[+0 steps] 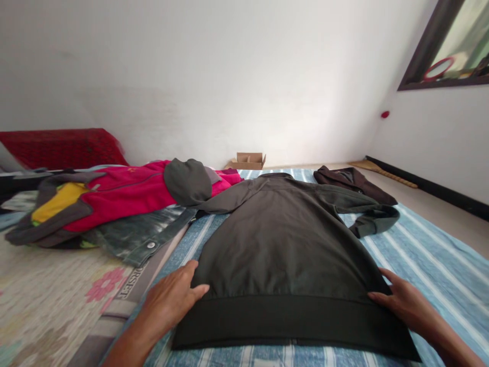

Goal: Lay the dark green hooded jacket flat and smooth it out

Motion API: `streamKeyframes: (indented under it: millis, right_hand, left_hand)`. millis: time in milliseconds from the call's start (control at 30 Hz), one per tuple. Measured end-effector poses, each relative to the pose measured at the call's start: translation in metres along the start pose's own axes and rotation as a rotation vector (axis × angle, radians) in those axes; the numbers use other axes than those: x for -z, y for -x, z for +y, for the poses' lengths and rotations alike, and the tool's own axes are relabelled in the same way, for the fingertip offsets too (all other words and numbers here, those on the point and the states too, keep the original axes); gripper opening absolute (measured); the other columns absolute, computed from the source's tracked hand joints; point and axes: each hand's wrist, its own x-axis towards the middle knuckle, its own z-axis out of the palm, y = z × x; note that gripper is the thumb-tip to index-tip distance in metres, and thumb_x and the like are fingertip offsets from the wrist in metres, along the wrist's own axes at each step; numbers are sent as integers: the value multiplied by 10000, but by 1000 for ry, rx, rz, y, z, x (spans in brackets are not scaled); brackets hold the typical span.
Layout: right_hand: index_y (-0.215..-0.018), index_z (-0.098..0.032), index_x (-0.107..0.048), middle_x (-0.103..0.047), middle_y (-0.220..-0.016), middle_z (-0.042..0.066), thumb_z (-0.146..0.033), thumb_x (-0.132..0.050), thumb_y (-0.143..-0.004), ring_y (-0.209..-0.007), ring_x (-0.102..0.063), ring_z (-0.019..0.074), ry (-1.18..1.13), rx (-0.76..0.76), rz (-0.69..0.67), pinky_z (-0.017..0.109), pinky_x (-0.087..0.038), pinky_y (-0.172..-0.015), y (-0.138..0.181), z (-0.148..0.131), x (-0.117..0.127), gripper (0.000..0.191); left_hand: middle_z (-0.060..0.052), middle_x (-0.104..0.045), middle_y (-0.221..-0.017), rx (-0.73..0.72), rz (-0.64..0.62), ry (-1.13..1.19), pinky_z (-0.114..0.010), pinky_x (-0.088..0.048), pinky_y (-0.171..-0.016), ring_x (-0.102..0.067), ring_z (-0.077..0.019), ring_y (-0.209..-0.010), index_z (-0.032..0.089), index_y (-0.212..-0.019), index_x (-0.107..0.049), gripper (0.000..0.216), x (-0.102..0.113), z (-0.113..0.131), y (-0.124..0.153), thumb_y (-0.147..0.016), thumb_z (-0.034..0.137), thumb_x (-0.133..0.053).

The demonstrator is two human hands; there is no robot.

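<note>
Dark jacket (pixel 278 244) flat on striped sheet (pixel 428 255). Looks soft, light, floppy; best grabbed by bottom band (pixel 294 318). Left hand (pixel 171 295), right hand (pixel 407 300) far apart, touching jacket sides; can't tell if pinching.

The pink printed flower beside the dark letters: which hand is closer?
Left. The left hand, at the left edge of the dark grey cloth jacket, is right of the pink flower; the right hand is farther, across the jacket.

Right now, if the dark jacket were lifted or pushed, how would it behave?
The dark jacket would likely sag: its bent sleeve lies in soft folds. Pushed, it might bunch up, since faint wrinkles cross its body. Rolling seems unlikely, as it lies flat.
</note>
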Motion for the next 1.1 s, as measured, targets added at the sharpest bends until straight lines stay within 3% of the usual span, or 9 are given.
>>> streamKeyframes:
  millis: [133,300,400,500,667,767,867,1000,1100]
  right_hand:
    - [-1154,-189,-553,-705,-748,48,-496,-653,-555,-702,-672,284,-20,22,43,339,-501,-617,-3,6,-3,681]
    - [-1190,-193,-549,-675,-638,21,-498,-649,-560,-601,-657,264,-57,-8,-14,328,-498,-562,-2,1,-4,707]
    - [-1195,-207,-547,-657,-605,13,-501,-636,-568,-565,-648,262,-69,-4,-48,330,-490,-528,0,0,-3,698]
    - [-1217,-202,-537,-645,-599,25,-497,-607,-590,-561,-646,282,56,3,-37,353,-483,-510,1,3,4,696]
    - [-1263,-165,-510,-677,-948,147,-519,-499,-713,-876,-649,351,480,92,222,433,-498,-683,7,-27,7,655]
    - [-1240,-161,-523,-605,-1177,150,-502,-414,-818,-1014,-609,316,522,314,327,417,-498,-776,15,-74,-18,553]
    - [-1198,-191,-572,-565,-1268,111,-454,-454,-850,-1158,-533,265,513,607,256,378,-434,-948,21,-114,-62,452]
    - [-1325,-148,-493,-414,-1422,129,-570,-422,-866,-1328,-343,296,546,679,99,466,-292,-1070,26,-127,-110,627]
    - [-1386,-134,-417,-305,-1479,121,-652,-274,-883,-1375,-240,299,572,634,5,499,-218,-1097,27,-121,-121,736]
  left_hand:
    - [-141,-657,-1004,-194,90,-122,-421,-415,-923,-573,-350,-1055,192,-901,-631,282,-18,38,-6,-714,396,-577]
    - [-172,-444,-1390,-415,-92,-155,-427,-298,-1075,-375,-294,-1306,134,-1221,-552,487,-68,75,-1,-819,403,-497]
    - [-167,-252,-1499,-437,-238,-263,-506,-198,-1108,-196,-315,-1388,127,-1361,-431,632,-93,77,0,-840,481,-475]
    - [-147,-203,-1514,-444,-268,-321,-561,-148,-1103,-147,-317,-1398,158,-1412,-361,662,-104,69,0,-881,552,-366]
    - [-119,-148,-1528,-441,-265,-374,-559,-127,-1110,-106,-306,-1406,172,-1438,-310,670,-105,64,1,-893,562,-325]
    - [-111,-146,-1529,-439,-266,-403,-549,-127,-1113,-104,-298,-1407,175,-1443,-296,667,-104,66,2,-891,547,-341]
    - [-98,-162,-1530,-438,-234,-421,-537,-131,-1116,-112,-282,-1409,185,-1439,-304,654,-105,67,2,-891,540,-351]
    - [-78,-175,-1531,-439,-204,-431,-519,-143,-1118,-124,-264,-1410,199,-1437,-306,643,-106,67,4,-892,536,-355]
    - [-78,-178,-1531,-441,-205,-432,-516,-150,-1118,-136,-262,-1408,199,-1434,-313,637,-105,68,5,-891,529,-362]
